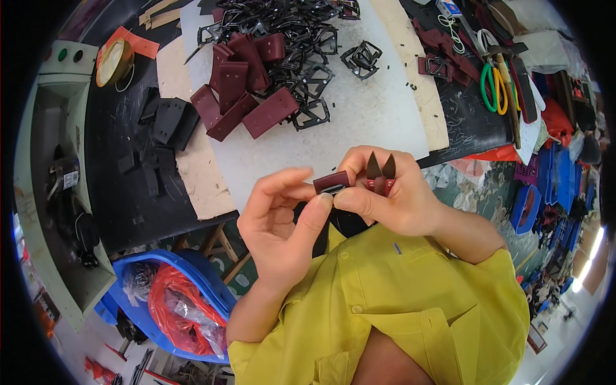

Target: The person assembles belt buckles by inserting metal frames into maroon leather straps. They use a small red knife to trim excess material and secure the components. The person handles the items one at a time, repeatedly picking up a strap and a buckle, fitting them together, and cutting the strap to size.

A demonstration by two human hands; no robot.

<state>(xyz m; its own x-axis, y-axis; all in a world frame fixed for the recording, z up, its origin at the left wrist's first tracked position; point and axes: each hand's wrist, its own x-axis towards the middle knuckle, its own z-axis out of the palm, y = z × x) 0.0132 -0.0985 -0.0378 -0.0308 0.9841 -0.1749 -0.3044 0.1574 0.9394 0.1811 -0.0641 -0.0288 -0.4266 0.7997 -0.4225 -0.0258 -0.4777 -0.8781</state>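
Note:
Between my two hands is a small maroon leather piece [331,180], folded, with a dark buckle part [332,189] at its lower edge. My left hand [276,221] pinches its left end with thumb and fingers. At the right end, the thumb and forefinger of my right hand [401,202] close on it. Thread snips [380,176] are tucked in that same right hand, their dark blades pointing up and apart. Beyond my hands lie several maroon leather pieces [271,112] with holes, against a heap of black metal buckles [314,48].
A white sheet [378,122] covers the table middle. Black leather pieces [174,122] and a round container [115,63] lie left. At the right are maroon straps [443,54] and green-handled scissors [487,90]. A blue tub [212,276] with red plastic stands below left.

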